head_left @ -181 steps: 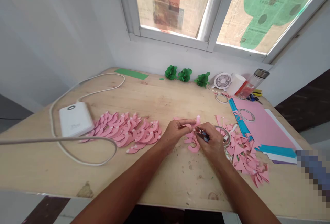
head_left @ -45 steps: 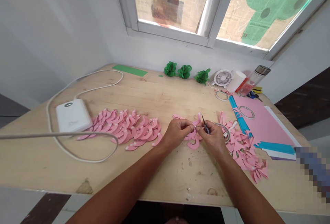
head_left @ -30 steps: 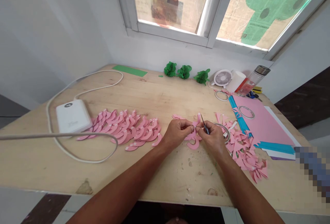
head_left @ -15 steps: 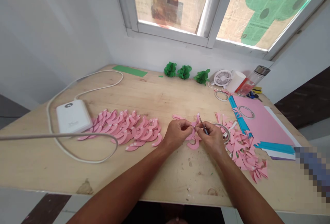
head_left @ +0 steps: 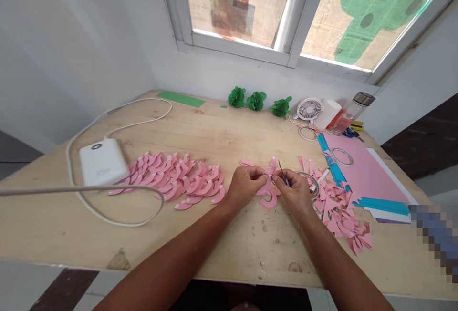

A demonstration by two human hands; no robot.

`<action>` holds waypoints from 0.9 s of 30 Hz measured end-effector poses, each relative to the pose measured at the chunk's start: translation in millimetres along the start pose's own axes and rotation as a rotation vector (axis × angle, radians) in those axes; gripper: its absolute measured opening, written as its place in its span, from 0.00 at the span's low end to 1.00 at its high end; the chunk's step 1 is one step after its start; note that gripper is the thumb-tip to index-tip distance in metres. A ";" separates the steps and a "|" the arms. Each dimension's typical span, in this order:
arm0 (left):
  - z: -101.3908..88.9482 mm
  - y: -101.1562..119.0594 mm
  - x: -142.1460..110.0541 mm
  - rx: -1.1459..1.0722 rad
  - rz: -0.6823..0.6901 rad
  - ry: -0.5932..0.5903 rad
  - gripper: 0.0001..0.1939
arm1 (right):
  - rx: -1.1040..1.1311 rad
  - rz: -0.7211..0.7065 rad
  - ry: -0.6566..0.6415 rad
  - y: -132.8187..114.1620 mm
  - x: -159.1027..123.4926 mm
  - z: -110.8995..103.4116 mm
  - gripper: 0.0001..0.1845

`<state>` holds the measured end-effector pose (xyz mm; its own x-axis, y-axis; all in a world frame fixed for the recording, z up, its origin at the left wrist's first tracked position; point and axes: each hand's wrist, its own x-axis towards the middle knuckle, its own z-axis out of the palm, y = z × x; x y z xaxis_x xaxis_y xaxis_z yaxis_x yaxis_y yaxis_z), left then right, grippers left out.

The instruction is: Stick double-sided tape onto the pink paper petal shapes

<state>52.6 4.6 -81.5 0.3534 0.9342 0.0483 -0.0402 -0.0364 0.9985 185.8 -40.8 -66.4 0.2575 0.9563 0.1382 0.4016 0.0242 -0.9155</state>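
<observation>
Between the fingertips of my left hand [head_left: 246, 182] is a pink paper cutout [head_left: 274, 162] with small white patches, pinched in front of me. My right hand [head_left: 296, 189] pinches the same piece from the other side. Slim dark blades, seemingly a pair of scissors [head_left: 283, 173], stick out of my right hand, pointing away from me; their handles are hidden in the palm. Curved pink paper pieces [head_left: 268, 200] lie under my fingers. Left of my hands, many curved pink cutouts [head_left: 186, 177] overlap in rows. Pink scraps [head_left: 336, 206] are heaped to the right.
A white power bank [head_left: 103, 160] with a looping cable [head_left: 118, 222] lies left. Rolls of tape [head_left: 315, 187] are near my right hand. Green paper ornaments [head_left: 255, 101], a small fan [head_left: 309, 109] and a bottle [head_left: 354, 110] line the back. Pink sheets [head_left: 372, 168] lie right.
The blades in my right hand have shifted slightly, and now look like a single dark line. Both hands stay at almost the same spot, still pinching the pink paper.
</observation>
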 end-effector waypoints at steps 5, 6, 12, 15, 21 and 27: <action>-0.2 -0.4 0.2 -0.009 -0.004 0.002 0.06 | 0.035 -0.008 -0.005 1.0 0.5 0.8 0.08; -0.1 -0.4 0.3 -0.013 -0.005 0.002 0.06 | 0.043 -0.006 -0.008 1.1 0.5 1.0 0.08; 0.1 3.5 0.5 -0.034 -0.043 0.009 0.05 | 0.059 0.016 -0.013 2.9 0.9 0.5 0.09; -0.1 7.3 -0.1 -0.071 -0.088 0.008 0.05 | 0.050 0.018 0.000 3.4 1.8 -1.1 0.09; -1.4 10.5 -0.4 -0.121 -0.123 -0.004 0.06 | 0.039 0.022 0.009 2.0 2.7 -3.5 0.10; -2.1 8.4 -0.5 -0.149 -0.115 -0.067 0.08 | 0.125 0.042 -0.002 0.3 1.1 -2.6 0.11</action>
<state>50.1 4.6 -73.1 0.4251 0.9032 -0.0598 -0.1317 0.1271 0.9831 188.4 -40.6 -65.5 0.2698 0.9579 0.0979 0.2775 0.0200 -0.9605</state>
